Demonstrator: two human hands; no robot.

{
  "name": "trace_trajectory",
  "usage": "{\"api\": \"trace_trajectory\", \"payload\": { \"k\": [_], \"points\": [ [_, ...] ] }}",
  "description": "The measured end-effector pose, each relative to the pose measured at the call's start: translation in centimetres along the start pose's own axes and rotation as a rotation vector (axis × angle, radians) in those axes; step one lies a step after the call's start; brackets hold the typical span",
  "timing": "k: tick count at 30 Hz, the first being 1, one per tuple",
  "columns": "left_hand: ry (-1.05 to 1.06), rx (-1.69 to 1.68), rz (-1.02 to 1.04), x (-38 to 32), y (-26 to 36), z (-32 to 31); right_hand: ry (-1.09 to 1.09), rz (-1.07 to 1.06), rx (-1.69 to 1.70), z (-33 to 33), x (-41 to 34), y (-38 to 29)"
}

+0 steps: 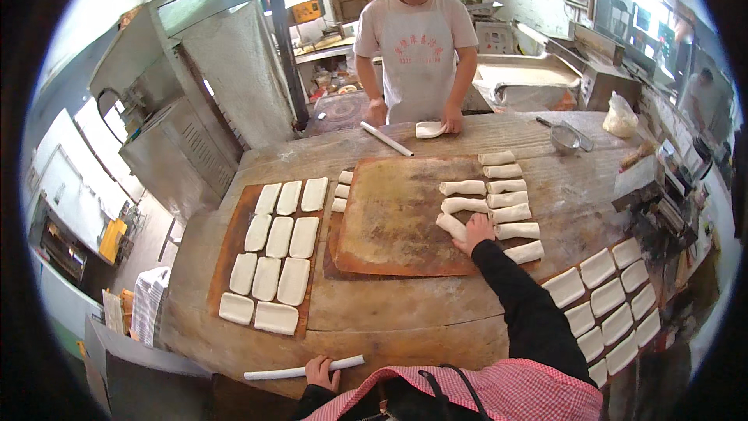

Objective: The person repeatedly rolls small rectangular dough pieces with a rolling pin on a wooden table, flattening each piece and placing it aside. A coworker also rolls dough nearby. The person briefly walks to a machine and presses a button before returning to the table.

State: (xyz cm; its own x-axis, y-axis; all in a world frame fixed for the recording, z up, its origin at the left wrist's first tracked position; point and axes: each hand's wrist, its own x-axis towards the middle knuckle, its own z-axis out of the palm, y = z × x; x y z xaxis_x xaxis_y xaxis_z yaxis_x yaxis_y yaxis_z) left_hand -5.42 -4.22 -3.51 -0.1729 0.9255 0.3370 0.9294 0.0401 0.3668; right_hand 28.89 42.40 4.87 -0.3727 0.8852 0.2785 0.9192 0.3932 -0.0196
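My left hand [322,372] rests over a white rolling pin [274,374] at the near table edge, its fingers curled around the pin. My right hand [478,233] reaches forward and grasps the near end of a slanted dough roll [450,224]. That roll lies on a brown baking sheet [385,216], in line with two more rolls [464,206]. Just right of the hand runs a column of several rolled dough pieces [509,213]. Flattened dough rectangles [279,237] cover a sheet on the left, and more flat dough pieces [608,297] lie at the right.
Across the wooden table [403,316] stands a co-worker in a white apron [418,52], one hand [452,119] on a dough piece [429,129]. Near them lies another rolling pin [387,139]. A metal sieve [565,139] and a plastic bag [620,116] sit far right.
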Motion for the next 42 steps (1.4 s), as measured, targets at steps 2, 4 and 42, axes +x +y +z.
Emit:
{"api": "trace_trajectory", "payload": {
  "k": [2,4,42],
  "points": [
    [-0.039,0.0,0.054,0.6,2.0,-0.3,-0.084,0.045,0.228,-0.7,-1.9,-0.1],
    [-0.004,0.053,0.06,-1.0,0.4,0.0,-0.182,0.077,0.486,-1.8,-3.2,-3.5],
    [-0.418,-0.011,0.525,1.2,4.5,1.9,-0.417,-0.231,0.543,-5.9,-36.0,-19.0]
  ]
}}
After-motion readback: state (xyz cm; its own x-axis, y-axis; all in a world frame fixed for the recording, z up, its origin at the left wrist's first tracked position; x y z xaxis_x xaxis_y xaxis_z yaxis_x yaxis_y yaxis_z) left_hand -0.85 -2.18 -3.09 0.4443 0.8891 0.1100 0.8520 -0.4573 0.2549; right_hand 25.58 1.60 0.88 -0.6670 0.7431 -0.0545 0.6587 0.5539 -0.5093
